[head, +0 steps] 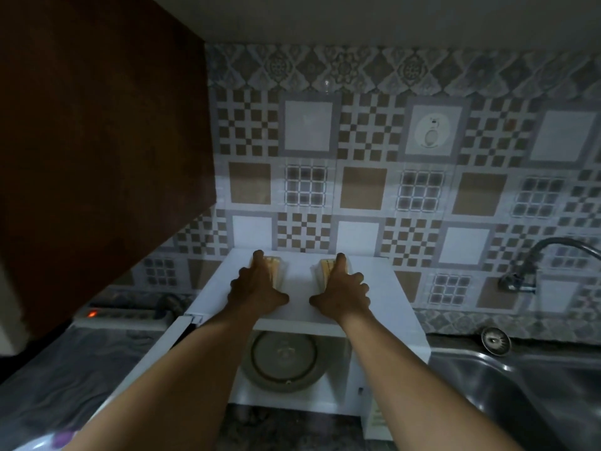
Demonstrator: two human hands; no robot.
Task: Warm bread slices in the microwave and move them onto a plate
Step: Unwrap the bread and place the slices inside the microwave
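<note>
Left hand (257, 284): centre of frame, curled round left bread stack (274, 267) atop microwave (297, 301).
Right hand (341, 288): just beside, gripping right bread stack (324, 267) likewise.
Microwave door (169, 340): swung open, lower left; turntable (283, 359) visible inside.
Plate: not seen.
Risk: slices fanning apart in a loose one-handed grip, slipping while lowered past top edge, dropping toward bench or sink (520, 392) at right.

Left arm (182, 369): bare, extended from 7 o'clock toward 12.
Left hand (257, 286): held palm down; index finger laid toward 12, other fingers curled at 9, thumb spread toward 3. The left bread stack (274, 270) is gripped.
Right arm (406, 369): bare, extended from 5 o'clock toward 12.
Right hand (343, 288): mirrored; fingers curled at 3, thumb toward 9. The right bread stack (325, 268) is gripped.
</note>
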